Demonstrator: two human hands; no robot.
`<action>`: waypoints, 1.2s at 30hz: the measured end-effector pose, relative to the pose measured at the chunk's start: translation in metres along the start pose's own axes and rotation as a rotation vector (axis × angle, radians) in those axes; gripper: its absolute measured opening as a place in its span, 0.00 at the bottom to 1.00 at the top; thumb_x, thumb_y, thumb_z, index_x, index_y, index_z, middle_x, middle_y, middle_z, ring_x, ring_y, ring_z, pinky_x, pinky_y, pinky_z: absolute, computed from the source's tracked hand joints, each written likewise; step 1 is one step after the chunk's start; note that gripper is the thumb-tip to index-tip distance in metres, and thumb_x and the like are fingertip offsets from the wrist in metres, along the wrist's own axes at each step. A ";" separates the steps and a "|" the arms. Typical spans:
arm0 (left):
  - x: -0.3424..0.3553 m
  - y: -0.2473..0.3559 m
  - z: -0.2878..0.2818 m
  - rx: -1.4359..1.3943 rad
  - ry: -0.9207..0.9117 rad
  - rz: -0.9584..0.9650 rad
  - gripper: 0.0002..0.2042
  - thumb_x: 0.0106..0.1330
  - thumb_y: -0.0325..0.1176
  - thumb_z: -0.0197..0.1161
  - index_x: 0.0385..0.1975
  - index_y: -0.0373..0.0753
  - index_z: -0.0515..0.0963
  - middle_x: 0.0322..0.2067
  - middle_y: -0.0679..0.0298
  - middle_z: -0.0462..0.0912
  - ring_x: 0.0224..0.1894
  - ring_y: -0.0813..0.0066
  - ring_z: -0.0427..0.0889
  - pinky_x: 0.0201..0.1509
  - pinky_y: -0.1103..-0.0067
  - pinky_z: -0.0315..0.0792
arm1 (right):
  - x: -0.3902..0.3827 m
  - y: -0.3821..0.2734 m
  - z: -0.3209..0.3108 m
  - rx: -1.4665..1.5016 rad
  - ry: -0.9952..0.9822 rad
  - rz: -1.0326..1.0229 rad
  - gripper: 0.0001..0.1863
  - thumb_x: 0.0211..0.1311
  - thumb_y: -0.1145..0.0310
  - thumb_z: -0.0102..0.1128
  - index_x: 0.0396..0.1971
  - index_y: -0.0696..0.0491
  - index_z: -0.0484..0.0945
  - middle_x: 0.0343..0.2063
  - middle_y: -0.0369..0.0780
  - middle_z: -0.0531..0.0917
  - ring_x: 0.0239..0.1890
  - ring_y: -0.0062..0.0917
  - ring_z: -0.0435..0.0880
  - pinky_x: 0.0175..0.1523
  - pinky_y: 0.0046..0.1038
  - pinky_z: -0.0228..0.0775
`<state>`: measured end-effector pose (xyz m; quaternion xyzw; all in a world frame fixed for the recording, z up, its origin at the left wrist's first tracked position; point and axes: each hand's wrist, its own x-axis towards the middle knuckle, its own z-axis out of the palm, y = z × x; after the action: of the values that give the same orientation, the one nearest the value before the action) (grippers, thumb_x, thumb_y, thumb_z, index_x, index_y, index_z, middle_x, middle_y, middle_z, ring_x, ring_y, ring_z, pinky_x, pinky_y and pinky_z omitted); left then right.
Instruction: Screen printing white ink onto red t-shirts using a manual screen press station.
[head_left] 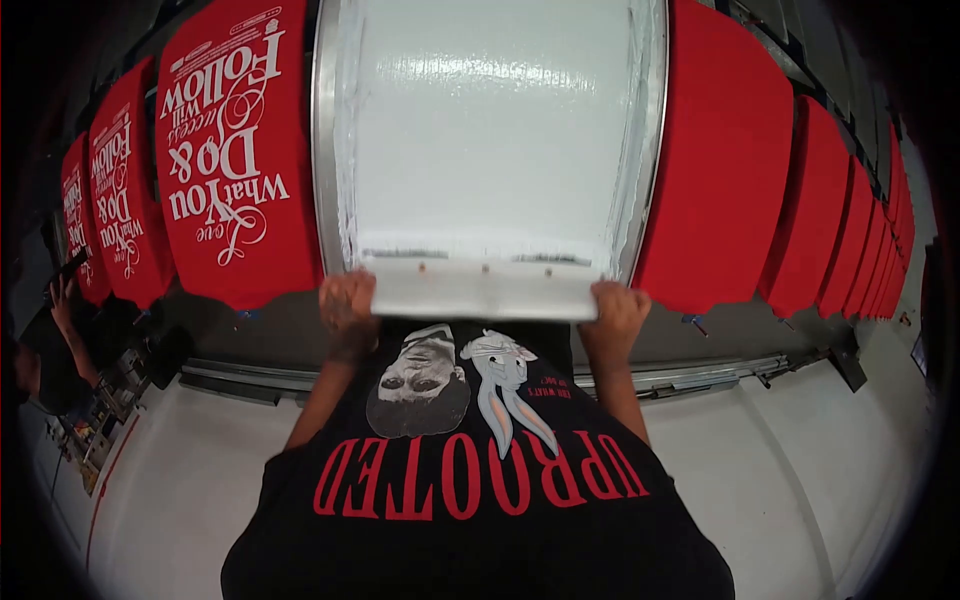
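Observation:
A wide pale squeegee point(484, 300) lies across the near end of a screen-printing frame point(324, 150). My left hand point(347, 303) is closed around its left end, my right hand point(617, 308) around its right end. Small round marks and two dark smudged strips show along the squeegee. Beyond it, the mesh point(480, 150) is coated white, with glossy wet white ink point(500, 70) toward the far end. Thicker ink is smeared along both inner sides of the frame. The squeegee's lower edge and whatever lies under the screen are hidden.
To the left, red shirts point(225, 150) with white printed lettering lie on pallets; plain red shirts point(715, 160) curve away to the right. A metal rail point(690, 375) runs below the pallets, above a pale floor point(740, 480). Another person's arm point(70, 325) shows at far left.

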<state>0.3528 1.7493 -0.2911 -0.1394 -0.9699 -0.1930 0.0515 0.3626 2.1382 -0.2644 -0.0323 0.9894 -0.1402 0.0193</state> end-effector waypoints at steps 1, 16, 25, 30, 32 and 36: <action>0.023 -0.015 0.011 0.065 0.027 0.002 0.07 0.53 0.27 0.63 0.32 0.35 0.79 0.32 0.56 0.78 0.35 0.59 0.77 0.45 0.62 0.72 | 0.030 0.007 0.002 -0.032 0.046 -0.044 0.15 0.37 0.75 0.65 0.31 0.51 0.77 0.30 0.37 0.82 0.38 0.30 0.80 0.51 0.38 0.62; 0.459 -0.114 0.033 0.179 -0.200 -0.001 0.16 0.44 0.43 0.74 0.30 0.41 0.85 0.30 0.51 0.84 0.36 0.53 0.84 0.40 0.64 0.77 | 0.446 0.058 -0.016 -0.224 0.035 -0.019 0.25 0.33 0.58 0.74 0.35 0.57 0.85 0.38 0.51 0.85 0.42 0.42 0.84 0.48 0.38 0.77; 0.105 -0.067 -0.009 0.031 -0.107 0.133 0.14 0.49 0.35 0.73 0.36 0.41 0.81 0.31 0.60 0.83 0.37 0.61 0.82 0.48 0.66 0.73 | 0.131 0.007 -0.053 -0.177 -0.094 -0.126 0.17 0.35 0.70 0.73 0.32 0.49 0.84 0.30 0.37 0.85 0.36 0.31 0.82 0.53 0.38 0.63; -0.008 -0.010 -0.031 -0.021 -0.273 -0.009 0.08 0.57 0.32 0.62 0.35 0.38 0.79 0.33 0.59 0.79 0.38 0.59 0.79 0.51 0.63 0.72 | 0.003 -0.010 -0.028 -0.020 -0.190 0.003 0.16 0.35 0.77 0.65 0.31 0.51 0.79 0.31 0.38 0.83 0.38 0.31 0.81 0.50 0.38 0.62; -0.010 -0.007 -0.029 -0.079 -0.271 -0.057 0.08 0.58 0.32 0.61 0.35 0.37 0.79 0.33 0.58 0.79 0.40 0.59 0.79 0.53 0.62 0.72 | 0.002 -0.009 -0.021 -0.012 -0.172 -0.010 0.16 0.36 0.75 0.66 0.32 0.50 0.77 0.31 0.37 0.83 0.38 0.32 0.81 0.49 0.36 0.61; -0.022 -0.001 -0.024 0.031 -0.236 -0.091 0.08 0.57 0.31 0.62 0.35 0.37 0.80 0.34 0.57 0.78 0.41 0.57 0.79 0.54 0.60 0.71 | -0.012 -0.010 -0.021 -0.008 -0.131 -0.049 0.15 0.40 0.72 0.65 0.32 0.51 0.75 0.30 0.37 0.82 0.37 0.32 0.80 0.50 0.36 0.59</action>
<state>0.3747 1.7333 -0.2728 -0.1163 -0.9774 -0.1623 -0.0698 0.3737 2.1350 -0.2413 -0.0658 0.9855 -0.1344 0.0803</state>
